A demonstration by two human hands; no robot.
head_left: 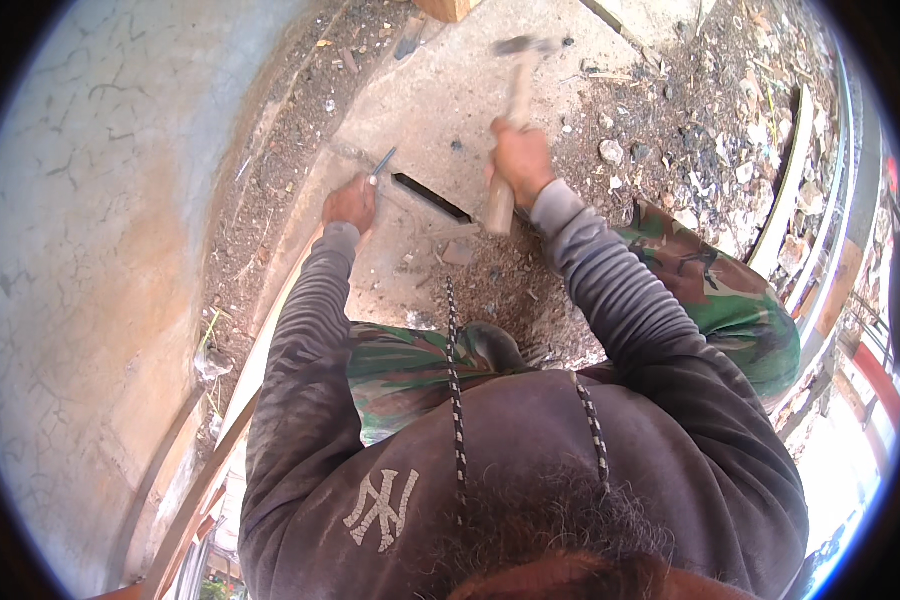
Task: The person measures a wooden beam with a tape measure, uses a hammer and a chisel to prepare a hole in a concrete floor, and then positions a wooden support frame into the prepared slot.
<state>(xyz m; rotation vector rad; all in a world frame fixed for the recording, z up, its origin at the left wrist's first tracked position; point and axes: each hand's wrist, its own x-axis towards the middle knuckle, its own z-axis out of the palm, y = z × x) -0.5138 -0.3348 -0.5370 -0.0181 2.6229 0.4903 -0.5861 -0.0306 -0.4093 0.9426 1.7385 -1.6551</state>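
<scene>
My right hand (521,160) is wrapped round the wooden handle of a hammer (519,93). The hammer's dark head, smeared by motion, points away from me above the concrete slab (430,110). At the left, my left hand (351,203) is closed low over the slab, and a thin grey metal rod (383,161) sticks out past its fingers. The hand hides the rod's near end; I cannot tell whether it is a nail or a small chisel. Between the two hands a flat black bar (432,198) lies slantwise on the slab, touched by neither.
A cracked plastered wall (100,250) rises along the left. Stones and rubble (690,150) cover the ground at the right, with a curved pale strip (785,185) beyond. A wooden block (442,9) stands at the far edge. My knees in camouflage trousers flank the work spot.
</scene>
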